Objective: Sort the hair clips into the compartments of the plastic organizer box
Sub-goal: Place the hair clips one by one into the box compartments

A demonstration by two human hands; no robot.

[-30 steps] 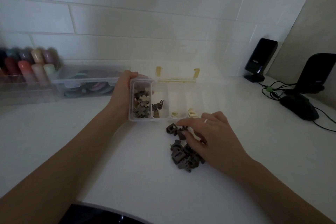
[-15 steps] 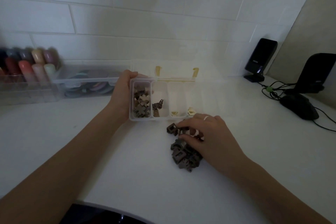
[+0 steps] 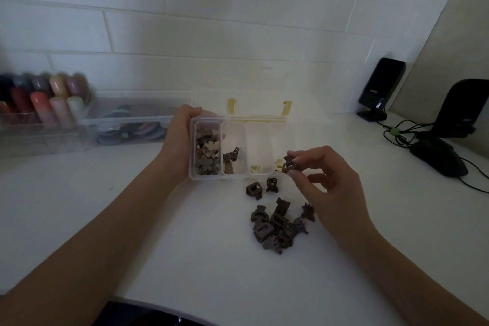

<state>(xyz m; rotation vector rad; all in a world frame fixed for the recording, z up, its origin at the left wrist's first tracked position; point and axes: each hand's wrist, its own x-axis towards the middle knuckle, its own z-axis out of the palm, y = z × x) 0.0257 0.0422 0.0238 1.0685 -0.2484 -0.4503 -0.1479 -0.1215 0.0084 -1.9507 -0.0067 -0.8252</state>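
The white tabletop (image 3: 132,219) is carrying everything here, and on it the clear plastic organizer box with yellow latches (image 3: 232,176) is sitting with its lid thrown back toward the tiled wall and its long axis running left to right. Its leftmost compartment is holding brown and beige flower-shaped clips, the next one a few dark claw clips, and the ones further right only pale pieces at their near ends.

The left hand (image 3: 177,140) is gripping the box at its left end, fingers wrapped over the far corner, steadying it.

In front of the box, a loose heap of small dark brown claw hair clips (image 3: 277,225) is lying on the table, with two strays nearer the box's front wall.

The right hand (image 3: 330,182) is hovering above the table just off the box's front right, thumb and forefinger pinching one small dark brown square clip (image 3: 289,164). That clip is being held near the box's right part, so the compartment with matching dark clips is lying to its left; the right hand is probably going to have to carry it leftward, toward the left hand.
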